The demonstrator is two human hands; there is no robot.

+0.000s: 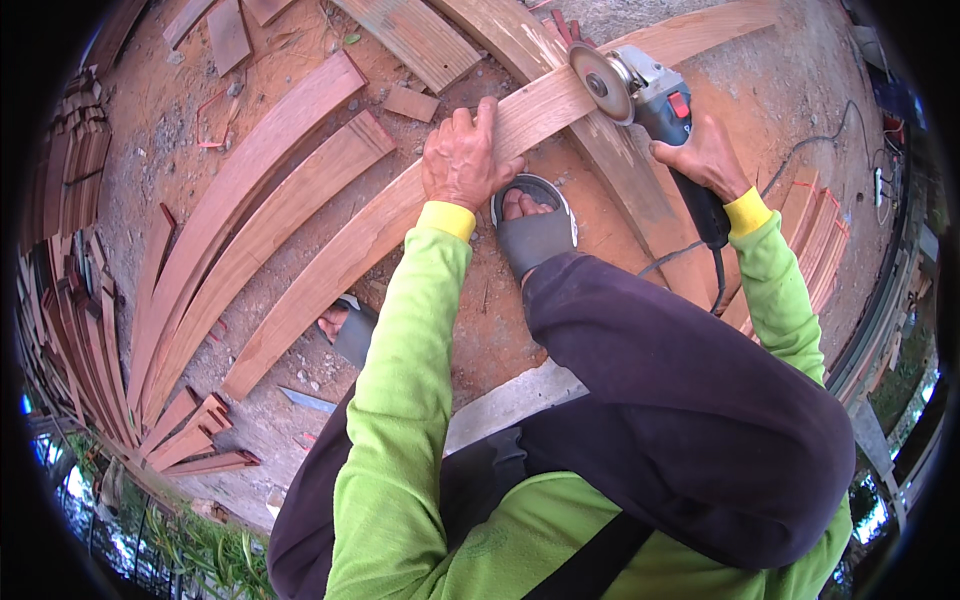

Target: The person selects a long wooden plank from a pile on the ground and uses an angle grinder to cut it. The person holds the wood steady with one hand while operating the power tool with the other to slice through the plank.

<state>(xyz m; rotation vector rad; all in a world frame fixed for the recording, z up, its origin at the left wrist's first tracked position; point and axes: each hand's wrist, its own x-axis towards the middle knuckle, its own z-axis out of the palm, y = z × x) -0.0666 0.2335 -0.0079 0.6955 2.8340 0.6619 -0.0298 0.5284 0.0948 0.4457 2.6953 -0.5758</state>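
While the left hand (463, 160) presses flat, fingers spread, to keep the long board (400, 215) from sliding, the right hand (705, 155) at three o'clock wraps tight around the grinder (650, 100).

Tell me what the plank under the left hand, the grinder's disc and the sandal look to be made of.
The plank under the left hand looks like raw reddish-brown wood: visible grain, matte, no sheen. The disc on the angle grinder held by the right hand looks like an abrasive pad over metal, greyish and dull; which exactly is unclear. The sandal seems to be grey rubber or foam, smooth and matte.
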